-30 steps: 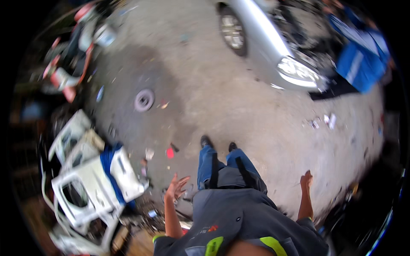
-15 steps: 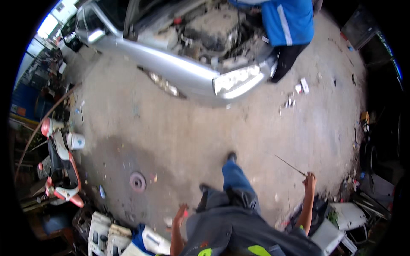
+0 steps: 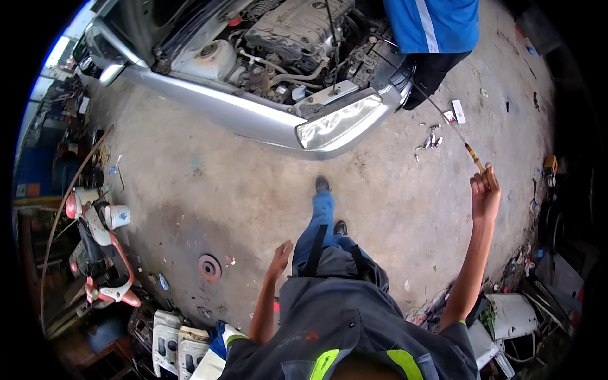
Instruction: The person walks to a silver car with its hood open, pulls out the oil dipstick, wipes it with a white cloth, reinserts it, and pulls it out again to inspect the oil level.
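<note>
Head view: the right hand's fingers grip a long thin tool by its amber end, the rest slanting toward the silver car; whether the left hand's fingers curl, I cannot tell. Beyond, a person in blue stands beside the engine bay.

Yellow-handled rod — in right fingers

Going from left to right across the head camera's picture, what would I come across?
Red and white scooter, round disc on the floor, left hand, car headlight, small white box, right hand holding a thin rod by its yellow handle, yellow box.
</note>
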The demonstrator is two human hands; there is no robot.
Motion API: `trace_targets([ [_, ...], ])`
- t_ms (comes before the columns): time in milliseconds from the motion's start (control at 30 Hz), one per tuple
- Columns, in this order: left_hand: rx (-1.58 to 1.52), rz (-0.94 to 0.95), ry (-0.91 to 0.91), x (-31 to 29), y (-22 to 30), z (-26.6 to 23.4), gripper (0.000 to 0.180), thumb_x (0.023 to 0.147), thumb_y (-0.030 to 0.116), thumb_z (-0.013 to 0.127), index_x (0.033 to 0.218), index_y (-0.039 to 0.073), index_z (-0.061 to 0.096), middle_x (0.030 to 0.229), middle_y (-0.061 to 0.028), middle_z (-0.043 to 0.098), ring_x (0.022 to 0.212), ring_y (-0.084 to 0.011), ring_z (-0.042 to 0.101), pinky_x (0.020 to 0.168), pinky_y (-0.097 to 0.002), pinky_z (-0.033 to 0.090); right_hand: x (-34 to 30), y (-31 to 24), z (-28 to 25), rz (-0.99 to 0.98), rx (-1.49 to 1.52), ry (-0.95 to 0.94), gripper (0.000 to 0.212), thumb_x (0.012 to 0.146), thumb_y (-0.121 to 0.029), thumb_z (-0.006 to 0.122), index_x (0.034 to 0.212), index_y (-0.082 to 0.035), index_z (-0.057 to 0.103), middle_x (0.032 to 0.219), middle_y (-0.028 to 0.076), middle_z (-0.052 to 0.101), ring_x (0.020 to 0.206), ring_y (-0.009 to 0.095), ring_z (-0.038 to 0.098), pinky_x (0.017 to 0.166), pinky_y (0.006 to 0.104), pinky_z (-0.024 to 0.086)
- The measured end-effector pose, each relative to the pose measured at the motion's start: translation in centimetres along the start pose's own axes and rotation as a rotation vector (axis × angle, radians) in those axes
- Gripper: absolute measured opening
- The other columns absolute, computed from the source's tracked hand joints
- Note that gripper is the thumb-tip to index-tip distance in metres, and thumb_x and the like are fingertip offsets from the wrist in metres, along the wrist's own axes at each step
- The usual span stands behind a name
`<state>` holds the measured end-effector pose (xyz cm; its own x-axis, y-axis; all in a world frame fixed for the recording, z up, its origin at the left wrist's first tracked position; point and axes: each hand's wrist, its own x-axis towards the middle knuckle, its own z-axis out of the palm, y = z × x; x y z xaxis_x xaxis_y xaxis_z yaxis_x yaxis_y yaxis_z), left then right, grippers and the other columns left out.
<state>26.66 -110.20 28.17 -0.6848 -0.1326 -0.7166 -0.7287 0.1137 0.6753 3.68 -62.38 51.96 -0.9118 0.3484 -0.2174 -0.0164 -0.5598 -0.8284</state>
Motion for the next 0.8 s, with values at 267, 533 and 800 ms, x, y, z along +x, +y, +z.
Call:
trace_targets([
  [267,-0.060,0.343,-0.378,13.4,32.7,11.5,0.040,0.092,0.032,0.047,0.119,0.002,0.055,0.118,-0.0060,0.056,0.111,-0.0138,0.049,0.093,-0.0242,0.035,10.0,1.6,0.2,0.185,0.181,0.017,0.014,0.093,-0.011,0.043,0.099,-0.001,0.051,0.058,-0.006,0.020,0.050,0.006,0.020,0.048,0.0206,0.023],
  [533,-0.576,0.143,-0.639,20.6,51.9,24.1,0.055,0.092,0.037,0.045,0.130,-0.001,0.040,0.131,-0.0081,0.047,0.128,-0.0186,0.033,0.103,-0.0328,0.027,14.4,2.3,-3.8,0.306,0.255,0.118,0.015,0.094,-0.013,0.043,0.101,-0.002,0.049,0.057,-0.006,0.018,0.047,0.005,0.019,0.043,0.0211,0.021],
  [800,-0.264,0.650,-0.364,20.7,56.3,28.9,0.033,0.095,0.022,0.043,0.113,-0.002,0.057,0.123,-0.0056,0.052,0.117,-0.0126,0.042,0.094,-0.0252,0.032,24.2,0.4,-5.9,0.460,0.252,0.073,0.013,0.093,-0.012,0.044,0.099,-0.002,0.049,0.057,-0.006,0.018,0.045,0.005,0.017,0.042,0.0205,0.018],
])
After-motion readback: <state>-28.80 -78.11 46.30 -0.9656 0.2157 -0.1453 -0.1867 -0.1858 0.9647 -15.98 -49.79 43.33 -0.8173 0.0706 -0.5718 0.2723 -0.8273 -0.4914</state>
